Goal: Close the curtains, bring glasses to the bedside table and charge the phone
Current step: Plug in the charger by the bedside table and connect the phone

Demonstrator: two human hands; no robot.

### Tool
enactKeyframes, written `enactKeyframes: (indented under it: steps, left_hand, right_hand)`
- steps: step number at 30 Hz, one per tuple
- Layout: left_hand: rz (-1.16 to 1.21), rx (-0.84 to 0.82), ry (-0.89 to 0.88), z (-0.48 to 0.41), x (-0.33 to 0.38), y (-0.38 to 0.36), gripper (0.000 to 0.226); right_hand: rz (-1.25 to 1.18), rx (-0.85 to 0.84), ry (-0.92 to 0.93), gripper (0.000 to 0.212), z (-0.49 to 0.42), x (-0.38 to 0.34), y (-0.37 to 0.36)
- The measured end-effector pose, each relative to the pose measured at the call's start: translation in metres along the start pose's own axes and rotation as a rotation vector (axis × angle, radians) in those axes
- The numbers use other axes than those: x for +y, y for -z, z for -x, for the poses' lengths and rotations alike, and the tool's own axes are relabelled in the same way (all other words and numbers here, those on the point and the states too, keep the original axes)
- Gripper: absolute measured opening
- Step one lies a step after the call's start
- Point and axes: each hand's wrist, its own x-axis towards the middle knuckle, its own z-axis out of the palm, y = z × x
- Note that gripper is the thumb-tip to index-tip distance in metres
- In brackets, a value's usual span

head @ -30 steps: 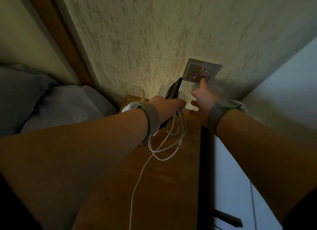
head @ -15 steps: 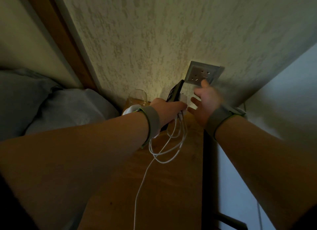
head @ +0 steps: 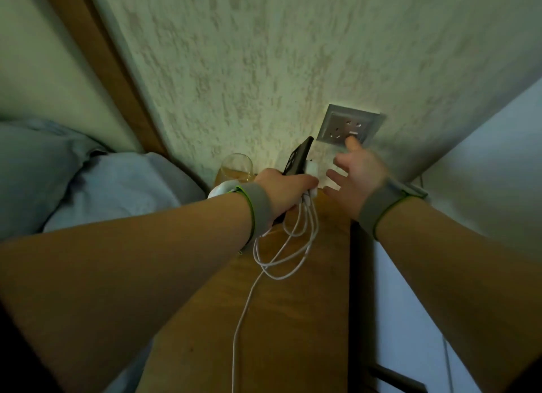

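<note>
figure: phone-charging step, seen from my head camera. my left hand is closed round the dark phone, a white charger block and the loose white cable, all held together above the far edge of the wooden bedside table. the phone stands tilted on edge, its top leaning toward the wall; the cable hangs in smooth loops over the table top and trails off toward the near edge. my right hand is spread and empty, its forefinger reaching to the lower edge of the grey wall socket; i cannot tell whether it touches. i judge that the plug is not yet seated: the next move calls for passing the block to the free hand and lining its pins up with the socket holes. a clear, round drinking glass stands at the table's far left corner. the wall is rough, mottled plaster; the socket plate is flat, square and matt. soft blue-grey bedding lies beside the table's left edge.
</note>
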Motion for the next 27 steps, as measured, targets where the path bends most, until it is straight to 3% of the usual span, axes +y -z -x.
enactKeyframes:
  steps: [6,8,10,12,16,23,27]
  left_hand:
    - [0.032,0.014,0.006,0.004,-0.001,0.0,0.026]
    - [0.058,0.017,0.005,0.007,-0.003,0.001,0.027]
    - [0.086,0.008,0.02,0.013,-0.006,0.0,0.036]
    - [0.143,-0.02,0.05,0.023,-0.011,-0.001,0.035]
    - [0.192,-0.137,0.117,0.044,-0.034,-0.001,0.034]
    - [0.02,-0.123,0.172,0.051,-0.076,-0.008,0.023]
    - [-0.019,-0.052,0.238,0.051,-0.101,-0.007,0.037]
  right_hand:
    - [-0.057,-0.007,-0.003,0.059,0.007,-0.002,0.005]
    - [-0.061,-0.033,-0.036,0.052,0.011,0.011,0.001]
    - [-0.152,-0.094,-0.162,0.048,0.019,0.028,-0.001]
    - [-0.212,-0.168,-0.267,0.057,0.034,0.042,-0.005]
    - [-0.281,-0.197,-0.332,0.063,0.054,0.082,-0.001]
    - [-0.257,-0.033,-0.37,0.048,0.07,0.123,0.005]
    - [-0.165,-0.008,-0.356,0.056,0.076,0.143,0.006]
